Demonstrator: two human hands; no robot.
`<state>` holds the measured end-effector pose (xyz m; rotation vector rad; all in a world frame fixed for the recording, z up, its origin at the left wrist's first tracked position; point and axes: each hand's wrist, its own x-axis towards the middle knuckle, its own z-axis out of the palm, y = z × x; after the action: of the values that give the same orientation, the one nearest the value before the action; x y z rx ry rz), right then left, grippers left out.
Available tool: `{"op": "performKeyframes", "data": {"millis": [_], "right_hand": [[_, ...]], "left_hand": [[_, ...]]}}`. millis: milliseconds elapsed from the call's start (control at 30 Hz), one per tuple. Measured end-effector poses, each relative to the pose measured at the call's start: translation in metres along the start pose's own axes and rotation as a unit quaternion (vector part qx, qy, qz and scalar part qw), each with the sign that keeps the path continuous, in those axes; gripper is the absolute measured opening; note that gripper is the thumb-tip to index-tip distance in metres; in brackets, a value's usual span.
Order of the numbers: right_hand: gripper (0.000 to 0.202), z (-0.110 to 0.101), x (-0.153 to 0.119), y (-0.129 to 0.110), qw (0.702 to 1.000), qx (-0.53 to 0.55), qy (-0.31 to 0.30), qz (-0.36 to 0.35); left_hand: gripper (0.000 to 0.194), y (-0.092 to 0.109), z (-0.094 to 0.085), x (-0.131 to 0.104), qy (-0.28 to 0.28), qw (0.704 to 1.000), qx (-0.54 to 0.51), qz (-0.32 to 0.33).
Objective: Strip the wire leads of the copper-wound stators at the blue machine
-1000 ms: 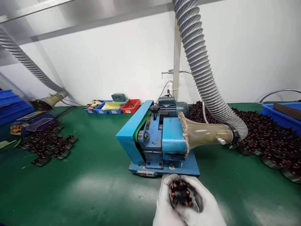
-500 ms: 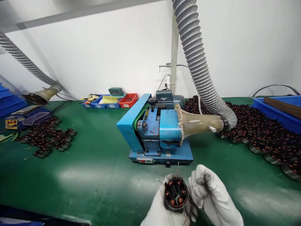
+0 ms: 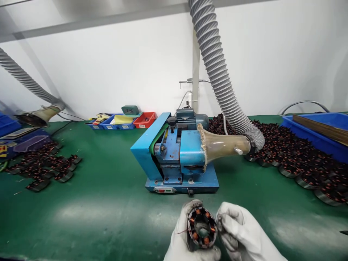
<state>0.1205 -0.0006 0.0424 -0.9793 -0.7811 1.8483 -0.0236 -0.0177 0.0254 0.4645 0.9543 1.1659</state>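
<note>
A ring-shaped motor stator [image 3: 191, 227] with copper windings sits in my white-gloved left hand [image 3: 179, 237], whose fingers wrap round its outer side. The ring's opening faces me, and green shows through its centre. A thin wire sticks out at the ring's left side. Close against the stator's right edge is my right hand [image 3: 239, 230], also gloved, with its fingers curled and pinched together. Whatever those fingertips may hold is hidden. Just beyond both hands stands a blue belt-driven machine [image 3: 194, 148] with a motor behind it.
A grey ribbed hose [image 3: 217, 65] joins the machine's funnel at the right. Many stators [image 3: 296, 159] cover the bench there, beside a blue bin [image 3: 337, 121]. More stators [image 3: 46, 165] lie at left. Small blue trays [image 3: 117, 123] and a red tray [image 3: 145, 120] stand behind.
The stator has been turned in my left hand, so its opening now shows through. My right hand stays beside it, fingers still curled. The whole view has shifted slightly.
</note>
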Motion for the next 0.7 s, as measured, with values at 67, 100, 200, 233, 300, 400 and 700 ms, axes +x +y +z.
{"op": "performKeyframes", "data": {"millis": [67,100,200,233,300,400,700], "right_hand": [[0.038,-0.006,0.001,-0.007,0.989,0.135,0.023,-0.046],[0.033,-0.008,0.002,-0.01,0.98,0.176,0.044,-0.079],[0.024,-0.008,0.005,-0.012,0.983,0.141,0.032,-0.112],[0.032,-0.006,0.006,-0.011,0.989,0.09,0.008,-0.117],[0.039,-0.001,0.007,-0.008,0.985,-0.027,-0.039,-0.165],[0.016,0.004,0.014,-0.005,0.956,-0.134,-0.015,-0.26],[0.027,-0.01,0.033,-0.007,0.949,0.311,0.039,-0.039]], "left_hand": [[0.061,0.0,-0.001,0.002,-0.005,0.999,-0.014,-0.032],[0.053,0.0,0.0,0.002,-0.011,0.998,-0.029,-0.047],[0.032,0.005,0.004,0.005,-0.04,0.992,-0.096,-0.07],[0.034,0.007,0.006,0.006,-0.047,0.99,-0.108,-0.072],[0.036,0.009,0.009,0.009,-0.044,0.992,-0.096,-0.072],[0.027,0.008,0.013,0.016,-0.024,0.996,-0.037,-0.074],[0.078,-0.017,-0.013,0.012,0.031,0.98,0.192,0.04]]}}
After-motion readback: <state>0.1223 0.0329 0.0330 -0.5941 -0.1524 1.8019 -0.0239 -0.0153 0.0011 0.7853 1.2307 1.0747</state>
